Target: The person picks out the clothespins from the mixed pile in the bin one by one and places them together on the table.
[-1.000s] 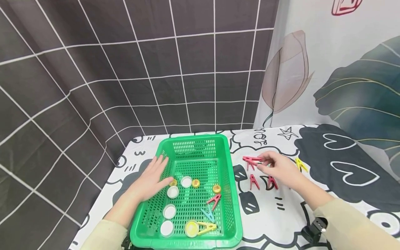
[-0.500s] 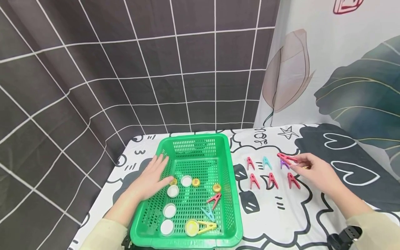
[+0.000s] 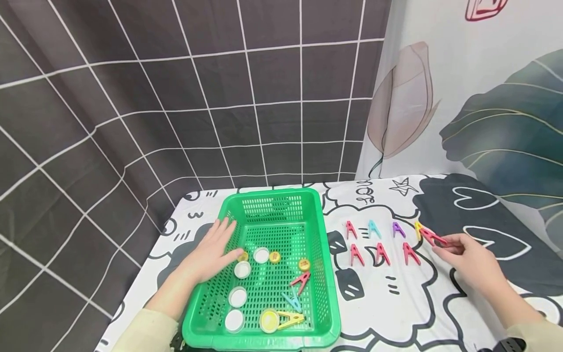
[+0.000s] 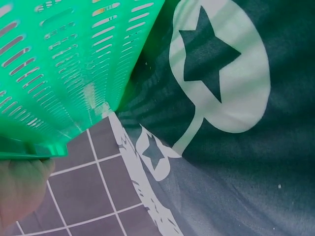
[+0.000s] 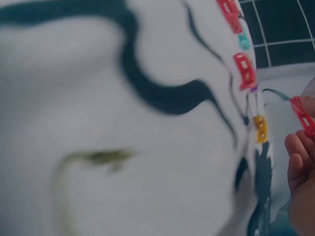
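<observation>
My right hand pinches a red clothespin between thumb and fingers, close beside a yellow clothespin on the table. To its left, the back row holds a purple, a light blue and a red clothespin. Three red clothespins, the middle one here, form the front row. The right wrist view also shows the held red clothespin in my fingers. My left hand lies with straight fingers over the left rim of a green basket.
Inside the basket lie several white round discs, small yellow caps and a yellow-centred disc. A red, a light blue and a yellow clothespin lie there too. A dark gridded curtain hangs behind.
My right hand has moved right with the red clothespin, from over the back row to beside the yellow one, uncovering the light blue and purple clothespins. My left hand stays put.
</observation>
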`<action>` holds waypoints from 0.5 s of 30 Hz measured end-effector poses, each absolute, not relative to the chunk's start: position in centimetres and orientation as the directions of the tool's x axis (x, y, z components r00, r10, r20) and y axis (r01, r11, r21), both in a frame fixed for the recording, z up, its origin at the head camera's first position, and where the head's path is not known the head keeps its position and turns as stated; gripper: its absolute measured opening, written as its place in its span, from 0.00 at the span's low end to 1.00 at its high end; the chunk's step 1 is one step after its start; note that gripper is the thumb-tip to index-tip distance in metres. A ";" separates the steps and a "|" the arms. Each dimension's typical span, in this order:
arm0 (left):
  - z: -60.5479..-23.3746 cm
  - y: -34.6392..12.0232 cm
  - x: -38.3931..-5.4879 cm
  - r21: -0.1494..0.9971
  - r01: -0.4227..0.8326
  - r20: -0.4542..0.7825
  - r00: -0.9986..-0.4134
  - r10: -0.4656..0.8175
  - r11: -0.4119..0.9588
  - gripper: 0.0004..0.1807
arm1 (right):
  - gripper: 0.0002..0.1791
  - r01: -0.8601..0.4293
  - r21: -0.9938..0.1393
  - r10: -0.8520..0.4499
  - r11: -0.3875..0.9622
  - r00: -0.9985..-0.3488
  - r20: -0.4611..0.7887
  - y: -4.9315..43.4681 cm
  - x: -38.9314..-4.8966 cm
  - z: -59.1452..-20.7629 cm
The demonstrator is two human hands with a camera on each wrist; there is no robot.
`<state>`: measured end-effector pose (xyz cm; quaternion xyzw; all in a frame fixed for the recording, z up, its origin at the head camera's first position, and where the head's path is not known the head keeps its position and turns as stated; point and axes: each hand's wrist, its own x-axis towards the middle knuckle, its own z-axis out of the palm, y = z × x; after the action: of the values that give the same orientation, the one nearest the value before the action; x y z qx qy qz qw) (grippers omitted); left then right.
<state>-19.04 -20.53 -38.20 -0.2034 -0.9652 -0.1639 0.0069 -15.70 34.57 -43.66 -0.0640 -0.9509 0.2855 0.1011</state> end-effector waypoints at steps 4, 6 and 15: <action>-38.1 -20.6 -19.0 0.316 0.395 0.080 -0.917 0.391 0.863 0.45 | 0.27 0.081 -0.545 0.194 0.834 -0.969 0.152 35.0 -15.3 -44.7; -38.1 -20.6 -19.0 0.315 0.396 0.081 -0.917 0.391 0.863 0.45 | 0.27 0.087 -0.535 0.199 0.840 -0.967 0.156 35.1 -15.2 -45.1; -38.3 -20.6 -19.0 0.320 0.397 0.080 -0.916 0.393 0.860 0.45 | 0.29 0.162 -0.543 0.262 0.824 -0.959 0.112 34.8 -15.0 -46.3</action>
<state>-19.03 -20.57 -38.26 -0.2046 -0.9644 -0.1673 0.0060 -14.99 34.81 -46.35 -0.1113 -0.9506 0.2750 0.0911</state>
